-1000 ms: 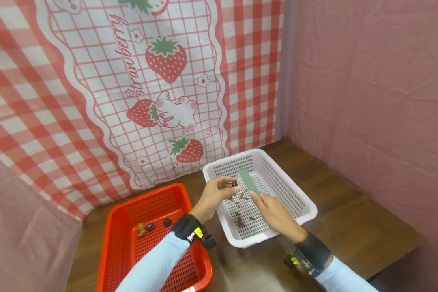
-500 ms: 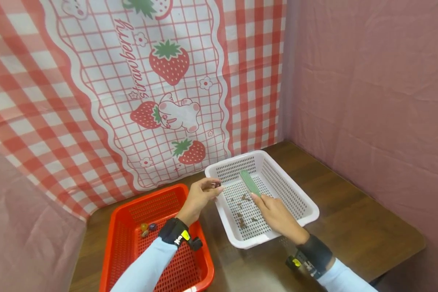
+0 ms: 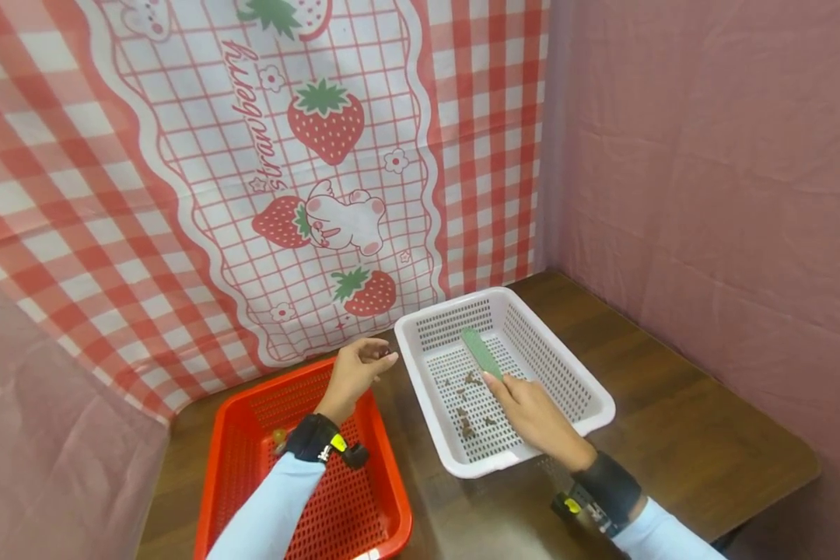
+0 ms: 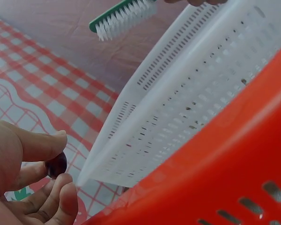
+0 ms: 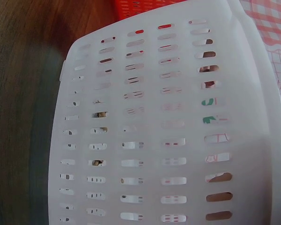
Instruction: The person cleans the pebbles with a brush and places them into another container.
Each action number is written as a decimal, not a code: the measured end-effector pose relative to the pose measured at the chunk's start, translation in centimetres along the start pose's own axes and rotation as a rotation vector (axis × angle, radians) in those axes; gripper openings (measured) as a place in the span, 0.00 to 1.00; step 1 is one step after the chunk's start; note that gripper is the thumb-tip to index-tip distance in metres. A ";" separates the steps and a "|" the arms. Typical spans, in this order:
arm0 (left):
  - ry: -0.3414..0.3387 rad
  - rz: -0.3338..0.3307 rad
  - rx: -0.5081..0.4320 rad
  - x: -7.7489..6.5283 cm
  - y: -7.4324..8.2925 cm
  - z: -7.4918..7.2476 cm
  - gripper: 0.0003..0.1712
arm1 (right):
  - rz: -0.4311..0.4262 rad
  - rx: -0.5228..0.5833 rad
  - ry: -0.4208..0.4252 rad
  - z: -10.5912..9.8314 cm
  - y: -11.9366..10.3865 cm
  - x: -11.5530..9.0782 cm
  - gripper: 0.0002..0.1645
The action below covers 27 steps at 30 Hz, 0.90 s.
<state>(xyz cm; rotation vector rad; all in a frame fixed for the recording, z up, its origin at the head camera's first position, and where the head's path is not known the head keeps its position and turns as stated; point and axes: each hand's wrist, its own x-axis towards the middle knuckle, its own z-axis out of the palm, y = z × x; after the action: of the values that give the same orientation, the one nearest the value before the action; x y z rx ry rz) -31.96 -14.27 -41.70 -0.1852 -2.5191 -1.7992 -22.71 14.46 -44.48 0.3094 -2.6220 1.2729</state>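
Note:
My left hand (image 3: 350, 381) is over the far right corner of the red basket (image 3: 400, 505), its fingertips reaching over the gap between the two baskets. Between thumb and fingers it pinches a small, dark, glossy round object (image 4: 57, 165). Over the white basket (image 3: 476, 467), my right hand (image 3: 537, 416) grips a green scrubbing brush (image 3: 481, 352) by one end. White bristles of the brush (image 4: 124, 21) point down in the left wrist view. Brown crumbs (image 3: 466, 428) lie on the white basket's floor. The right wrist view shows mostly that basket's slotted wall, with the hand hidden.
A yellowish round object (image 3: 279, 437) shows in the red basket, partly behind the left wrist. Both baskets stand on a brown wooden table (image 3: 707, 435). A strawberry-print cloth (image 3: 308, 272) hangs behind, and a plain pink cloth (image 3: 707, 194) hangs on the right.
My left hand has moved left with the dark round object, from over the white basket to the red basket's corner. The right hand and brush have stayed nearly still.

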 end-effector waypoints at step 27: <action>0.088 0.023 0.284 -1.2 -1.2 -4.7 0.23 | -0.011 -0.035 0.013 -0.1 0.1 0.1 0.26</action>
<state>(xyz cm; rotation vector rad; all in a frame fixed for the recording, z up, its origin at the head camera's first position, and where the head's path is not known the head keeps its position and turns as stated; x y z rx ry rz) -31.09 -19.19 -41.44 -0.1210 -2.6575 -1.3873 -22.87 14.64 -44.46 0.3080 -2.6251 1.2208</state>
